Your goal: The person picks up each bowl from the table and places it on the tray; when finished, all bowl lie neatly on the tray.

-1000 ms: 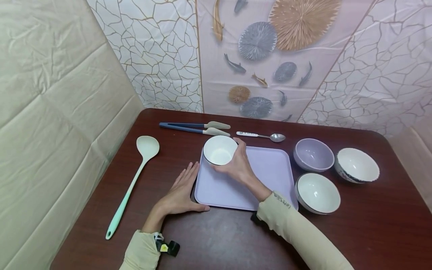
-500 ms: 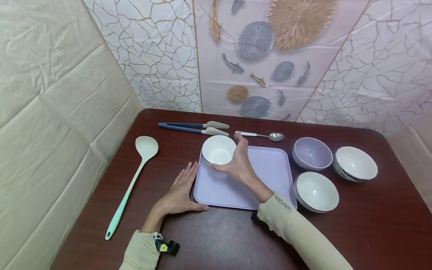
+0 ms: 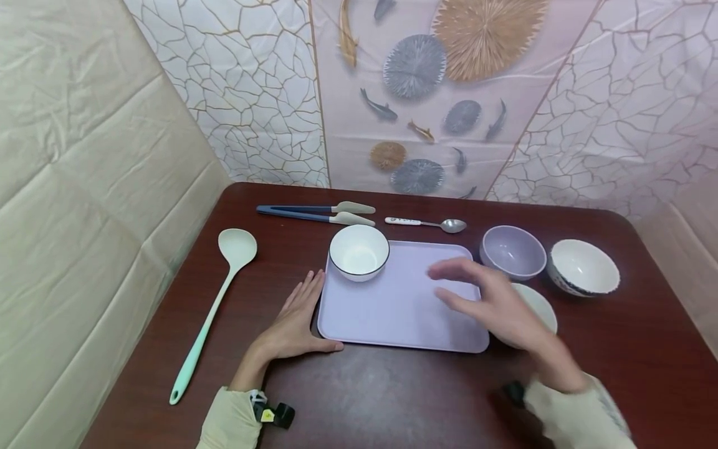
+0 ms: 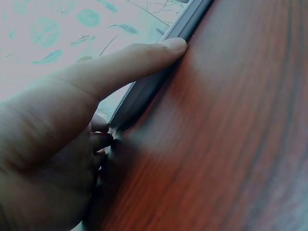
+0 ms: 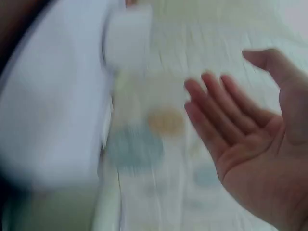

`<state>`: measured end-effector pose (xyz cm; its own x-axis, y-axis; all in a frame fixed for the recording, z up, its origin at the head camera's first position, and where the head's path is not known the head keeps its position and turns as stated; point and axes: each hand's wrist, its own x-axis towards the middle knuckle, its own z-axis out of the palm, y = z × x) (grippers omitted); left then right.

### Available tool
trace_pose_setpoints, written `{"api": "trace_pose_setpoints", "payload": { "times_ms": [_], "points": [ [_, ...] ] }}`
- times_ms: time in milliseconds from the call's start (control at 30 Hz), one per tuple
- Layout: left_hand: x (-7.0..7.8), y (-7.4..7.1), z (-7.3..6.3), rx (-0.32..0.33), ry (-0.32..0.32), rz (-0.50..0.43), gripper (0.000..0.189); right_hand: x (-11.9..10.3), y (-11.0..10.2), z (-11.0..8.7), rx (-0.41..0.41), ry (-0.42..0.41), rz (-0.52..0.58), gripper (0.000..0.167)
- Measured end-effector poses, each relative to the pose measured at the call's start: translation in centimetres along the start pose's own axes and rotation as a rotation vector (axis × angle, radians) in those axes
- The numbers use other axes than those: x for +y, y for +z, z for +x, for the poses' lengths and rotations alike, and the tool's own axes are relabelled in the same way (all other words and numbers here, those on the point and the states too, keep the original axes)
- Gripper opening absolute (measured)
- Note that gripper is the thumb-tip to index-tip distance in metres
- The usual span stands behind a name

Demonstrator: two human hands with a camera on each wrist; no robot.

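A lilac tray [image 3: 392, 312] lies on the table, and a small white bowl [image 3: 359, 252] with a dark rim stands at its far left corner. My left hand [image 3: 291, 321] rests flat at the tray's left edge, thumb along the near corner; the left wrist view shows the thumb touching the tray's edge. Over the tray's right side, my right hand [image 3: 493, 302] hangs in the air, fingers spread and holding nothing. Beneath it, a white bowl [image 3: 541, 305] is partly hidden. The right wrist view is blurred but shows that palm with nothing in it.
Beyond the right hand stand a lilac bowl [image 3: 513, 252] and a patterned white bowl [image 3: 584, 269]. Blue-handled tongs [image 3: 314, 213] and a spoon [image 3: 426, 223] lie behind the tray. A mint-handled ladle [image 3: 215, 305] lies at the left. A fabric-covered wall rises behind the table.
My right hand has let go of the small white bowl and moved right, towards the other bowls. The bowl stays on the tray's far left corner. My left hand keeps its place.
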<state>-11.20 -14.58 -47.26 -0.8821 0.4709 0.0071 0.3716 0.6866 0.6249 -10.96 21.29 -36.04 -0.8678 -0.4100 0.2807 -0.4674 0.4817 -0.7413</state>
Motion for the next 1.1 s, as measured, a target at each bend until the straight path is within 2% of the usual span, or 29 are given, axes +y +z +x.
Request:
{"api": "trace_pose_setpoints", "payload": {
  "times_ms": [100,233,333,433,533,667,767,867,1100],
  "points": [
    [-0.1,-0.1,-0.2,0.002,-0.003,-0.003,0.132,0.5,-4.1,-3.2,0.04,0.034,-0.022,0.035],
    [-0.2,-0.2,-0.4,0.011,-0.003,-0.001,0.132,2.6,-8.5,-6.5,0.217,0.142,-0.023,0.04],
    [-0.3,-0.3,-0.5,0.014,-0.001,-0.004,0.132,5.2,-10.6,-8.2,0.378,0.183,-0.033,0.055],
    [-0.3,-0.3,-0.5,0.016,-0.003,-0.004,0.132,8.1,-12.0,-9.3,0.464,0.242,-0.056,0.077],
    [-0.4,-0.2,-0.5,0.019,-0.006,-0.004,0.132,10.7,-12.9,-9.9,0.458,0.366,-0.124,0.094],
    [-0.5,0.0,-0.4,0.015,-0.002,0.0,0.132,13.5,-13.5,-10.1,0.397,0.508,-0.142,0.108],
    [-0.3,0.1,-0.3,0.007,0.0,0.003,0.132,15.2,-13.5,-10.1,0.361,0.536,-0.138,0.113],
    [-0.2,0.2,-0.3,0.008,0.004,0.003,0.132,16.4,-13.5,-10.0,0.371,0.541,-0.155,0.117],
    [0.2,0.1,-0.1,0.008,0.018,0.007,0.131,17.8,-13.7,-9.9,0.383,0.571,-0.187,0.118]
  ]
}}
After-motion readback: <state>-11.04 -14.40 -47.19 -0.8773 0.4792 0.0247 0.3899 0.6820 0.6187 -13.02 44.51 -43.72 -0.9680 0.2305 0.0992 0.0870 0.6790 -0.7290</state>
